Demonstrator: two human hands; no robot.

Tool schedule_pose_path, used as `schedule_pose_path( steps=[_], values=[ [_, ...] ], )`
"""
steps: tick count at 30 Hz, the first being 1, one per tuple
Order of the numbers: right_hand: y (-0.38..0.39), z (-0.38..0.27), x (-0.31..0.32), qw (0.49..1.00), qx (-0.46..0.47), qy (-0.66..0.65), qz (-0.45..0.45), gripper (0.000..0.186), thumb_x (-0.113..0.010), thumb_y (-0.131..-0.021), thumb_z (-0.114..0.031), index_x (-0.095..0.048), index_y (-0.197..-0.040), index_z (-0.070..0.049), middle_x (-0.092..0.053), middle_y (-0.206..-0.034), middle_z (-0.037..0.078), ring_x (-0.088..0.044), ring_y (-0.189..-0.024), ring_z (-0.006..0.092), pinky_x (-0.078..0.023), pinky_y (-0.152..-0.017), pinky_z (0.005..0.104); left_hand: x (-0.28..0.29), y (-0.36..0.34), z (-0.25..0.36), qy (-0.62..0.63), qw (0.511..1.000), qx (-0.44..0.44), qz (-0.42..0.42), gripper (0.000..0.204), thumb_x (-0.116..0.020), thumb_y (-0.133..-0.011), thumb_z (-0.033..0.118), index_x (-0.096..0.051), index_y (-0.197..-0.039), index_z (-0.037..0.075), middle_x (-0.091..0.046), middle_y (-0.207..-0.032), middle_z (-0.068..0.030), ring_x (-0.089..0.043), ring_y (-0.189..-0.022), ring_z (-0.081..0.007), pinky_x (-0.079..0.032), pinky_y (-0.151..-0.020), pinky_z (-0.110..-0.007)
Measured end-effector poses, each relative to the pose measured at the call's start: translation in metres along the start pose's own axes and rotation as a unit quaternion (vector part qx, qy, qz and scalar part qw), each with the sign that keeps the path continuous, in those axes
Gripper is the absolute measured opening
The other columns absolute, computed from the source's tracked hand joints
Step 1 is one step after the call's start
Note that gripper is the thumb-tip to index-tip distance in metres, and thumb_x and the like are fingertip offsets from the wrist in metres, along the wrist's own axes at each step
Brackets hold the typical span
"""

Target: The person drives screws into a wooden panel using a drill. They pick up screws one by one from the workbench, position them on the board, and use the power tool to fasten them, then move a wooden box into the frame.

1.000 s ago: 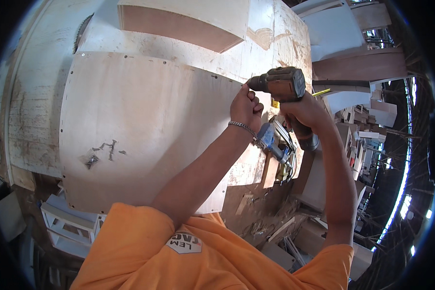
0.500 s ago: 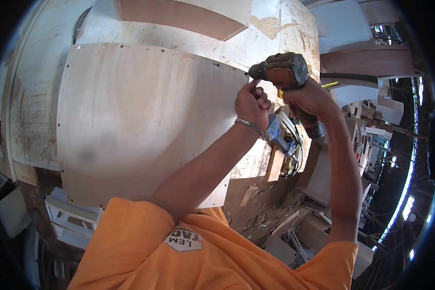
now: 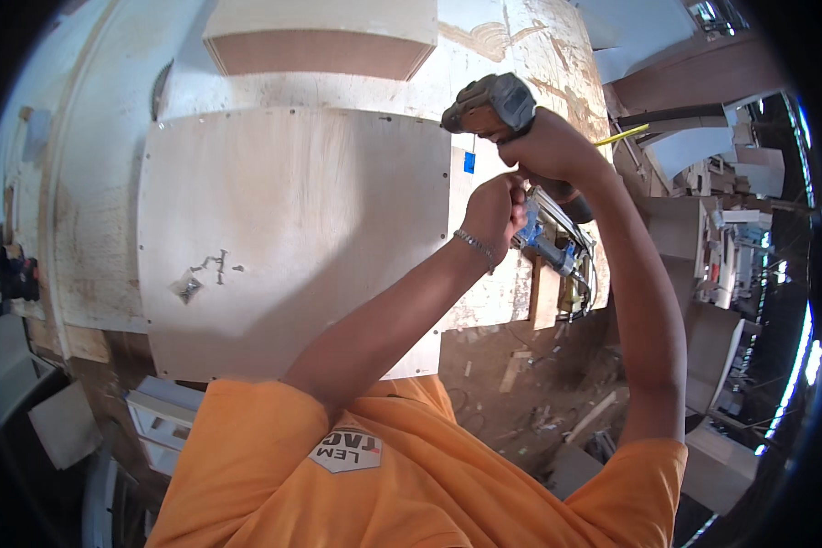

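Observation:
My right hand (image 3: 557, 148) grips a cordless drill (image 3: 491, 108), brown and black, above the far right corner of a pale plywood panel (image 3: 283, 192). The drill's nose points left, and its battery end hangs below my wrist. Close under it my left hand (image 3: 499, 212) is closed, fingers curled, beside the panel's right edge; whatever it holds, if anything, is hidden. Screw heads dot the panel's edges, and one screw (image 3: 385, 118) lies or sticks at the far edge. On the panel's left part rest several loose screws (image 3: 221, 265) beside a small clear packet (image 3: 187, 289).
A wooden box-like piece (image 3: 324, 46) stands beyond the panel on the worn worktable (image 3: 91, 192). Right of my left hand lies a blue and silver air tool (image 3: 553, 248). A yellow strip (image 3: 623, 135) lies farther right. Wood scraps litter the floor (image 3: 493, 374).
My left hand has dropped away from the drill's nose toward me. The drill has moved slightly left and farther off. My view has shifted, and the loose screws now show clearly.

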State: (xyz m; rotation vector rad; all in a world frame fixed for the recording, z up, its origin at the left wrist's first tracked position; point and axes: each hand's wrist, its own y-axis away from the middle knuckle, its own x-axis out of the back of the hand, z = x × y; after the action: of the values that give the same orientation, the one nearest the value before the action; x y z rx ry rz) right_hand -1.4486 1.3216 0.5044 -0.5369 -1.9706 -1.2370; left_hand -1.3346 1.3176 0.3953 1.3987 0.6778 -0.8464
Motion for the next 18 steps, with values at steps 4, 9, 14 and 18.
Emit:
schedule_pose_path(
  steps=[4,9,14,18],
  values=[
    [0.004,0.058,-0.030,0.993,0.045,-0.107,0.027,0.021,-0.073,-0.079,-0.015,-0.071,-0.092,0.002,-0.069,-0.071,0.008,-0.067,-0.063,0.0160,-0.054,-0.059,0.0330,0.018,0.050,-0.006,-0.489,0.861,-0.102,-0.093,0.023,-0.055,-0.100,0.019,-0.069,-0.105,0.001,-0.061,-0.081,-0.0036,-0.059,-0.072,-0.0121,-0.049,-0.068,-0.030],
    [0.057,0.127,-0.105,0.921,0.127,-0.351,0.108,0.040,-0.073,-0.080,-0.025,-0.070,-0.109,0.004,-0.075,-0.094,0.014,-0.071,-0.085,0.0209,-0.055,-0.075,0.0332,0.058,0.115,0.015,-0.781,0.544,-0.304,-0.038,0.019,-0.063,-0.095,0.014,-0.068,-0.110,0.004,-0.067,-0.108,-0.0107,-0.066,-0.103,-0.0287,-0.052,-0.094,-0.041],
    [0.099,0.166,-0.185,0.962,0.020,-0.233,0.138,0.048,-0.075,-0.082,-0.026,-0.066,-0.120,0.002,-0.075,-0.099,0.021,-0.073,-0.095,0.0338,-0.055,-0.085,0.0407,0.087,0.088,0.047,-0.862,0.254,-0.434,0.061,0.046,-0.062,-0.098,0.024,-0.055,-0.141,0.008,-0.049,-0.146,-0.0165,-0.043,-0.139,-0.0367,-0.036,-0.114,-0.048],
    [0.116,0.182,-0.223,0.961,0.019,-0.243,0.132,0.055,-0.078,-0.080,-0.027,-0.064,-0.128,-0.004,-0.075,-0.102,0.022,-0.073,-0.097,0.0367,-0.056,-0.086,0.0446,0.074,0.075,0.039,-0.895,0.205,-0.387,0.086,0.051,-0.058,-0.101,0.030,-0.049,-0.147,0.010,-0.042,-0.153,-0.0179,-0.035,-0.145,-0.0388,-0.031,-0.118,-0.052]
  ],
)
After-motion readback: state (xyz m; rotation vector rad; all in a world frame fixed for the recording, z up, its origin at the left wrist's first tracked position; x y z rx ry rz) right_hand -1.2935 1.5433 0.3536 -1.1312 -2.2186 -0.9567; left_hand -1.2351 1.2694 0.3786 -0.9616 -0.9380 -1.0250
